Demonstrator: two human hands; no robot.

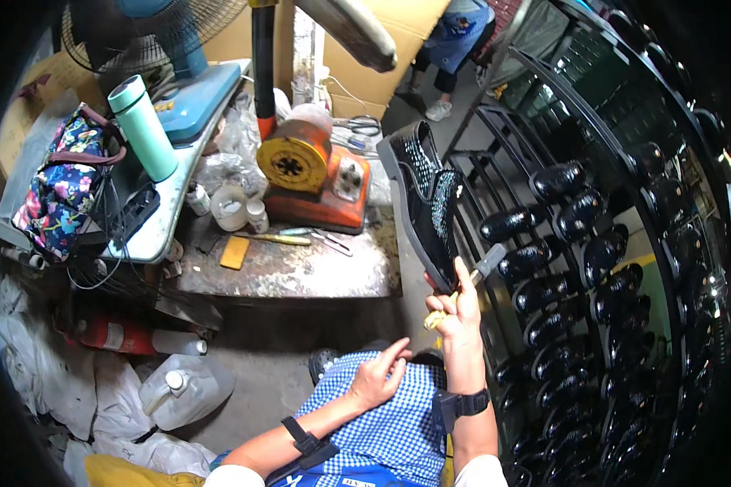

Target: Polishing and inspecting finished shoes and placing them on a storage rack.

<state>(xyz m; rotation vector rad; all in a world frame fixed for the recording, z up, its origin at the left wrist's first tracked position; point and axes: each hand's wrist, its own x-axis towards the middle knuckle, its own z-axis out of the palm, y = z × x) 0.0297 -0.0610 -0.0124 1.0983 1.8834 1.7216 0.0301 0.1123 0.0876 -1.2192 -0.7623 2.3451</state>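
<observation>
My right hand (461, 315) is raised at the right of the bench and grips a black shoe (421, 213) by its lower end. Shiny stones cover the upper, and the shoe stands nearly upright with its opening at the top. The same hand also holds a small brush (489, 261); its pale yellow handle crosses the palm and its grey bristles point toward the racks. Over my lap, my left hand (376, 378) holds nothing, its fingers apart and partly stretched out. A blue checked apron (382, 418) lies beneath it.
A red grinder-like machine (317, 183) sits on the worn bench (300, 272) with small bottles, a yellow block (235, 252) and tools. At left are a mint flask (142, 130), a floral bag (73, 178) and a plastic jug (183, 394). Racks of black shoes (556, 292) fill the right; a person (455, 40) stands behind.
</observation>
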